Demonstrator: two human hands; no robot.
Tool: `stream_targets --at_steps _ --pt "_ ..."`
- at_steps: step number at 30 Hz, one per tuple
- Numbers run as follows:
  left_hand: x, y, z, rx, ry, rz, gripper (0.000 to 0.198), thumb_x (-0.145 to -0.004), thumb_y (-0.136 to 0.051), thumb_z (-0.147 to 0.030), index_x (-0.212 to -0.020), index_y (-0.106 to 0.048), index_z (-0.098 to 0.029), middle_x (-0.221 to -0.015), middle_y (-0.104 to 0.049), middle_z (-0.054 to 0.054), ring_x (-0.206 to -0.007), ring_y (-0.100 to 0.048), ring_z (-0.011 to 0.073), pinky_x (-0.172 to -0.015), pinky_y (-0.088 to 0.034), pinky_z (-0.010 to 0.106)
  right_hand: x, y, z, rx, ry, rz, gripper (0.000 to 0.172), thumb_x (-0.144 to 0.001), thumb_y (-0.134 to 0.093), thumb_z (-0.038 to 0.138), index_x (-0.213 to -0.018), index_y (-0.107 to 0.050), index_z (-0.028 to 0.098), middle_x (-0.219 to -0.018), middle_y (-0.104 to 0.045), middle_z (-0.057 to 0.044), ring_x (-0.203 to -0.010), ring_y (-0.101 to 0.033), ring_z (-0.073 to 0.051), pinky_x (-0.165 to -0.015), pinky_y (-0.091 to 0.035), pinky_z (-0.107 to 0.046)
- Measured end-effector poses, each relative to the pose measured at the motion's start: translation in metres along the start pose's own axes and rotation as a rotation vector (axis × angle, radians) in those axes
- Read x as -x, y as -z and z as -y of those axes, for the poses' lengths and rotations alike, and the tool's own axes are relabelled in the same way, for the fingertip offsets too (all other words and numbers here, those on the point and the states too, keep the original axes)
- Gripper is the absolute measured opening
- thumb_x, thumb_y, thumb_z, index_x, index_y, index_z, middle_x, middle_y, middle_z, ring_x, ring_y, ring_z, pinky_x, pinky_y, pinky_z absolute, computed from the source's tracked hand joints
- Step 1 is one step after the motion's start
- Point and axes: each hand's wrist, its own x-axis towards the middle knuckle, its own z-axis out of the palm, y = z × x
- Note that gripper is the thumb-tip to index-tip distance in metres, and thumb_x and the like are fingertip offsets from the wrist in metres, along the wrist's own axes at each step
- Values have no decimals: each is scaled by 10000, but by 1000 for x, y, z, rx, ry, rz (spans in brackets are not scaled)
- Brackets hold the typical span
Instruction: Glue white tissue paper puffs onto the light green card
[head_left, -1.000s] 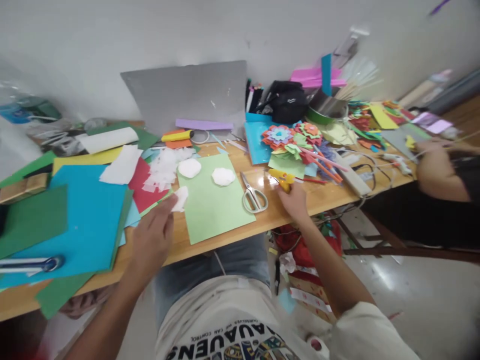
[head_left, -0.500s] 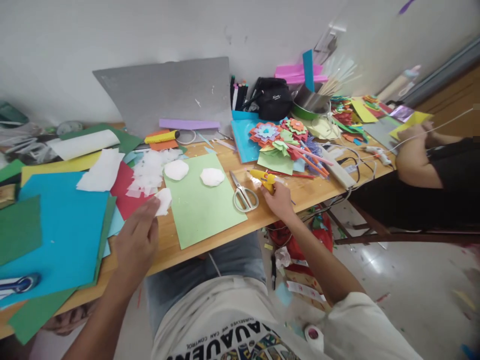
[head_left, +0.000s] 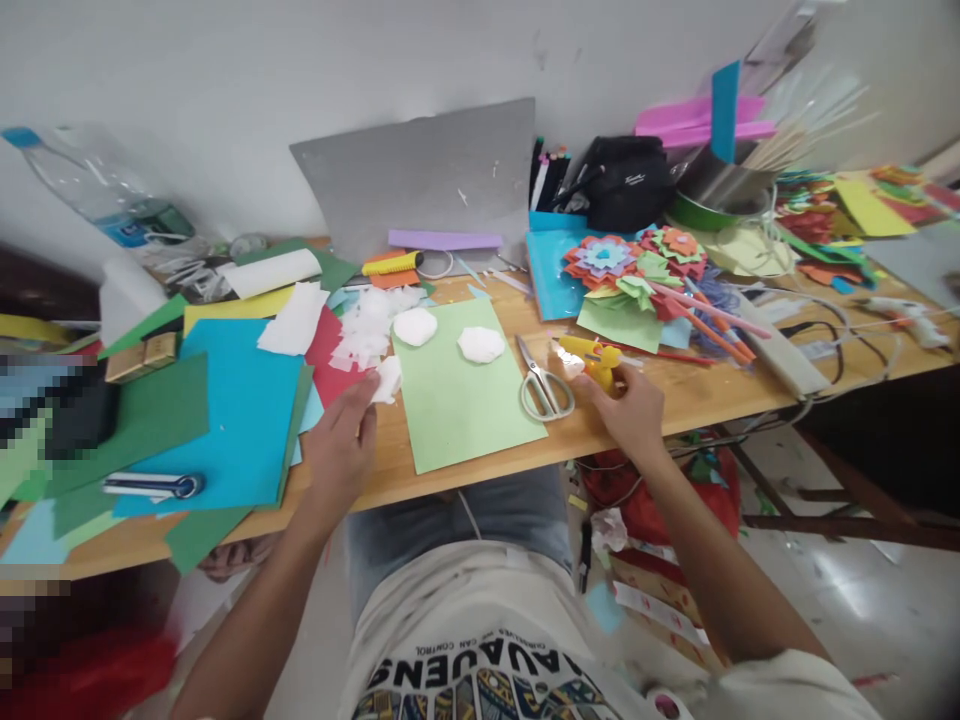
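In my right hand is a yellow hot glue gun, its nozzle pointing left over the table, just beyond the scissors. My left hand has its fingertips closed on a small white paper piece, by the left edge of a light green sheet. Two crumpled white paper rounds, one on the left and one on the right, lie on that sheet. Behind my left hand are torn white paper scraps and a red sheet.
Blue card and a stapler-like tool lie at left. Paper flowers, a power strip with cables, and a white glue gun are on the right. A grey board leans on the wall.
The view has swung left, bringing a plastic bottle into sight; the other person's arms have left the picture. Both hands keep nearly the same places over the table.
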Motion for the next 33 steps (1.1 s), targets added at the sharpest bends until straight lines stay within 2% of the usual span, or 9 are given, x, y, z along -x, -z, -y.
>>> stream_targets --at_steps 6,10,11,15,18,21,24,29,33 --pt "3 -1 1 13 74 6 369 -986 -460 -219 -1317 -623 -217 -1174 -735 77 -1039 -710 202 -882 -564 307 8 27 -6 -72 24 -177 484 -904 -453 559 -924 -706 147 -917 -721 -151 -829 -645 -259 -784 -497 -409" --pt "-1 -3 -1 -13 -2 -3 439 -989 -439 -186 -1414 -538 -230 -1258 -696 85 -1134 -675 210 -957 -547 336 35 62 39 -193 -54 -319 342 -853 -605 504 -849 -690 173 -761 -691 -91 -651 -611 -206 -682 -515 -383" --pt "-2 -5 -4 -19 -50 -9 469 -986 -435 -166 -1448 -498 -228 -1293 -676 94 -1182 -650 216 -994 -532 352 44 66 58 -357 -98 -249 326 -846 -626 504 -855 -683 183 -724 -678 -65 -596 -593 -182 -619 -511 -354" --pt "3 -12 -26 -23 -233 17 605 -971 -430 -90 -1555 -298 -181 -1421 -568 157 -1359 -505 253 -1100 -464 420 73 46 137 -1059 -328 642 432 -750 -752 492 -1073 -659 220 -821 -736 -47 -561 -650 -164 -549 -560 -327" --pt "18 -14 -50 8 -314 83 653 -960 -440 -64 -1572 -219 -125 -1455 -520 199 -1417 -421 282 -1122 -451 446 84 14 173 -1299 -460 718 572 -663 -836 418 -1173 -638 251 -894 -739 -15 -706 -701 -171 -702 -612 -358" --pt "35 -11 -68 96 -323 114 680 -942 -468 -64 -1569 -208 -101 -1474 -491 220 -1444 -366 323 -1116 -458 501 90 -7 181 -1329 -477 644 434 -666 -831 418 -1041 -721 229 -868 -732 -9 -778 -685 -181 -705 -614 -346" --pt "45 -7 -76 266 -193 106 641 -944 -491 -103 -1547 -285 -179 -1483 -487 193 -1419 -415 320 -1097 -475 533 91 -13 173 -1287 -473 620 348 -666 -830 403 -952 -766 214 -851 -740 -11 -763 -664 -176 -706 -601 -337" --pt "45 -10 -74 480 337 43 302 -965 -543 -239 -1249 -643 -246 -1413 -537 126 -1220 -594 228 -981 -570 411 88 -19 167 -1253 -478 671 314 -649 -838 379 -897 -784 195 -782 -735 -9 -726 -657 -169 -747 -591 -358" --pt "35 -22 -68 772 671 93 293 -890 -653 -349 -1138 -721 -210 -1294 -584 120 -1191 -601 239 -850 -600 308 79 -30 168 -1219 -504 655 347 -606 -860 374 -876 -783 170 -729 -720 -7 -711 -648 -150 -773 -588 -348"
